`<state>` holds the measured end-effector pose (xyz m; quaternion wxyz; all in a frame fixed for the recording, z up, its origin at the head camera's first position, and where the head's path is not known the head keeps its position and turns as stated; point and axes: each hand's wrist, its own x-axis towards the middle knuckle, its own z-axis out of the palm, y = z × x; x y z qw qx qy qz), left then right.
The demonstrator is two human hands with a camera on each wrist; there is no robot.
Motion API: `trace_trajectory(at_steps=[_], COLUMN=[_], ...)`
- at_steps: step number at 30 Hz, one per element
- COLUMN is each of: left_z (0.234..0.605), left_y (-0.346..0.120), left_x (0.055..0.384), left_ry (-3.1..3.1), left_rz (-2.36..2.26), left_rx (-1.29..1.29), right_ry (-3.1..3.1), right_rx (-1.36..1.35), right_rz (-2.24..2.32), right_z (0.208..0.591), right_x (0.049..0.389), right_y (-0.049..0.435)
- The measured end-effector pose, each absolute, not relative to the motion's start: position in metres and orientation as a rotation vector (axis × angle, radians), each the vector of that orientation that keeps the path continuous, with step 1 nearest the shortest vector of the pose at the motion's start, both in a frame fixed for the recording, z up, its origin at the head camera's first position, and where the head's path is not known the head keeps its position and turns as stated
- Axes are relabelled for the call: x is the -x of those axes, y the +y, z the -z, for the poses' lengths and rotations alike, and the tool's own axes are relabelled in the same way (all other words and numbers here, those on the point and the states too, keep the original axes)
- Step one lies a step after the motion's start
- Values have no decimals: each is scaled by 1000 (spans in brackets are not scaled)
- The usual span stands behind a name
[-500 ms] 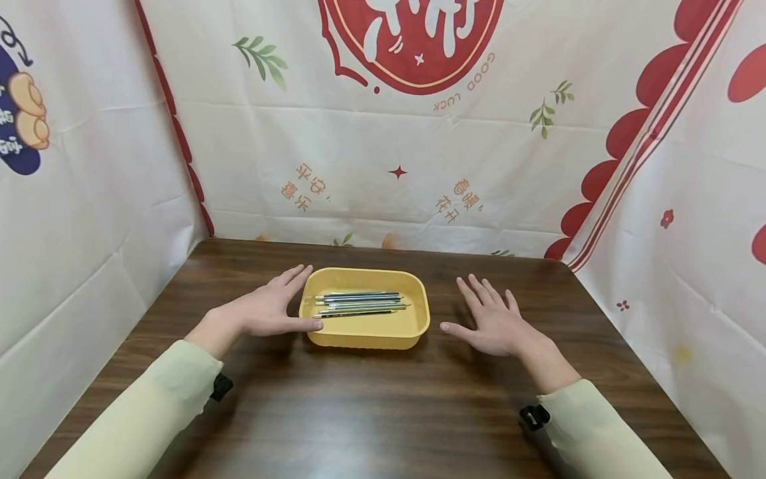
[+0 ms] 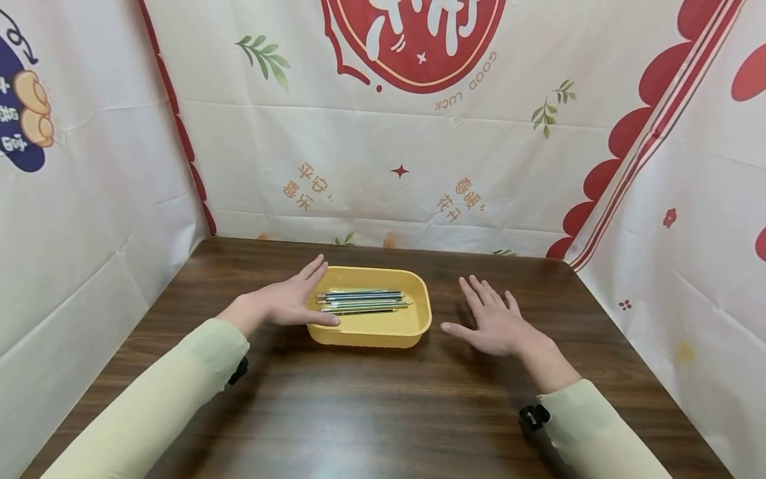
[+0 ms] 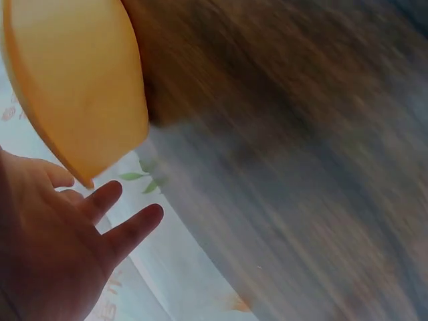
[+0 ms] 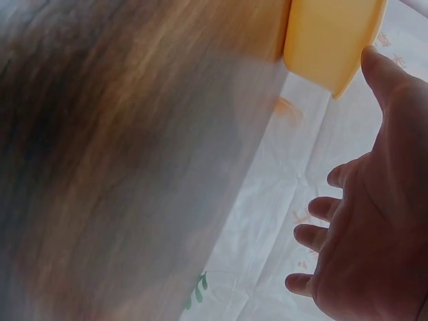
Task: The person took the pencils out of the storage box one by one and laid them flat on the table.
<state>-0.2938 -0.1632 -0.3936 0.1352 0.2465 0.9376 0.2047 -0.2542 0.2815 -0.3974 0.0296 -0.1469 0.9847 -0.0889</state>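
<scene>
A yellow plastic basket-like tray (image 2: 371, 340) stands on the table with several pencils (image 2: 362, 301) lying side by side in it. Over its left end hovers my left hand (image 2: 290, 301), fingers spread, the thumb above the near rim; whether it touches the rim I cannot tell. In the left wrist view the tray's outer wall (image 3: 80, 73) rises beside the left hand's (image 3: 57, 241) outstretched fingers. My right hand (image 2: 493, 322) is held to the right of the tray, apart from it, with its fingers spread. The right wrist view shows that hand (image 4: 381, 207) holding nothing.
The brown wooden table (image 2: 335, 406) extends on all sides of the tray. A printed white cloth (image 2: 371, 133) hangs behind it and along both sides. Each sleeve has a dark device strapped near the wrist, such as the right one (image 2: 534, 417).
My left hand has moved right and slightly away from me, from the tray's left edge to over its left end. The right hand and the tray stay practically in place.
</scene>
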Motion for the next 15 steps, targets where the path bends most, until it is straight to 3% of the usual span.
trace_trajectory(at_steps=[15], left_z=[408], left_y=[-154], left_x=[287], left_ry=[2721], left_rz=[-636], left_rx=[-616], right_ry=[3057], right_rx=[459], right_rz=[320], right_z=[389], right_x=[261], right_y=[284])
